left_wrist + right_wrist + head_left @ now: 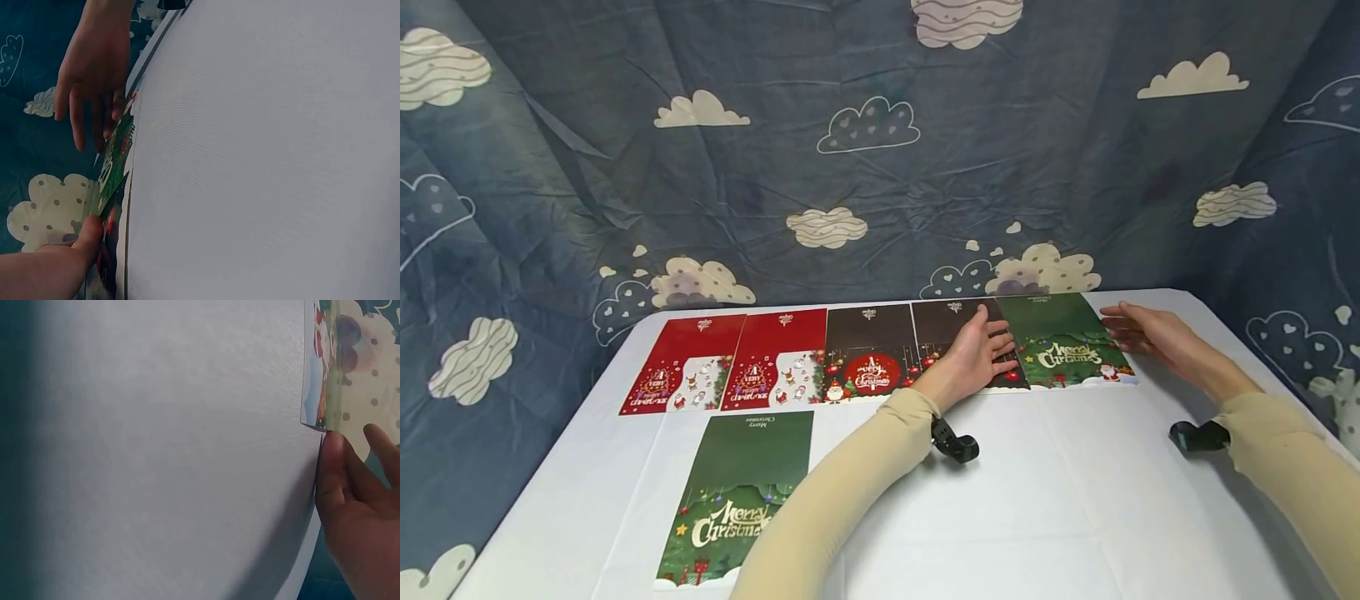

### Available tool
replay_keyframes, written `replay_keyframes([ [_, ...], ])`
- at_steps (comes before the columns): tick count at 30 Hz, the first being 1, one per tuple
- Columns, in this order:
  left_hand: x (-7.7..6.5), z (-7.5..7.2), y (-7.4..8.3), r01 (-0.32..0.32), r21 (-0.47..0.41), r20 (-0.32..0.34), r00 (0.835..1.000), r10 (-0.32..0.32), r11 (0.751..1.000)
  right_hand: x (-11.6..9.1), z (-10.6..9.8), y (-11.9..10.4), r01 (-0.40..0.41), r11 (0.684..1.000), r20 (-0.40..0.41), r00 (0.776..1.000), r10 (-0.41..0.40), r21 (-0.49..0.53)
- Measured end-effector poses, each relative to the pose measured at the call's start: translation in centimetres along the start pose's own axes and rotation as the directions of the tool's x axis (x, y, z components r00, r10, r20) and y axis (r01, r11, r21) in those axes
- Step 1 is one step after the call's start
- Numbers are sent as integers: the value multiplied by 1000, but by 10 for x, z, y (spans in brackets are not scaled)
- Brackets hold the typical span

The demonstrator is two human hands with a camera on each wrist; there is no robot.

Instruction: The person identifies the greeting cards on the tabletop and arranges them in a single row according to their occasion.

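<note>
A green Merry Christmas card [1051,323] lies at the right end of a row of cards at the back of the table. My left hand [972,357] is over the dark Christmas card [942,319] beside it, fingers extended toward the green card's left edge and partly covering the dark one. In the left wrist view, its thumb [91,232] is right at where the two cards meet. At the green card's right edge is my right hand [1156,335], fingers fairly straight. The right wrist view shows its fingertips [334,442] right at the card's corner.
Two red cards [703,335] [784,329] and another dark card [870,321] continue the row leftward. Nearer, a second green card [752,450] lies on the white tablecloth [1000,517], partly behind my left sleeve. A cloud-patterned curtain [865,183] hangs behind the table.
</note>
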State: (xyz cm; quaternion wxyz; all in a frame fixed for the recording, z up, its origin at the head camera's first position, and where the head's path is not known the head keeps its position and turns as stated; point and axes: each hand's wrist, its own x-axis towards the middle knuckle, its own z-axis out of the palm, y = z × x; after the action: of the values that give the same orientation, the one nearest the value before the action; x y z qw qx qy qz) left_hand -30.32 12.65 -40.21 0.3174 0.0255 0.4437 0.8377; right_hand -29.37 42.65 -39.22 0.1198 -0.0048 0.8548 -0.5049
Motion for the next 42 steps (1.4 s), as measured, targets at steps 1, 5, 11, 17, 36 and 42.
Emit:
replay_keyframes([
  [1,-1,0,1,2,-1,3,1000,-2,1000,-1,0,-1,-7,1000,-8,1000,7,-9],
  [5,-6,-4,3,1,8,20,1000,-1,1000,-6,-1,-5,-22,1000,-37,999,21,-20],
  [11,-15,-13,7,-10,-10,21,1000,10,1000,-14,0,-8,6,998,-43,999,-4,63],
  [17,-25,-20,14,-7,17,29,1000,6,1000,-27,9,-17,46,996,-52,998,-42,75],
  [36,-70,-54,39,-39,351,116,993,-3,936,-64,75,-53,176,968,-91,983,-162,179],
  [42,-93,-68,53,-37,462,121,992,-22,886,-70,98,-67,160,970,-61,987,-152,181],
])
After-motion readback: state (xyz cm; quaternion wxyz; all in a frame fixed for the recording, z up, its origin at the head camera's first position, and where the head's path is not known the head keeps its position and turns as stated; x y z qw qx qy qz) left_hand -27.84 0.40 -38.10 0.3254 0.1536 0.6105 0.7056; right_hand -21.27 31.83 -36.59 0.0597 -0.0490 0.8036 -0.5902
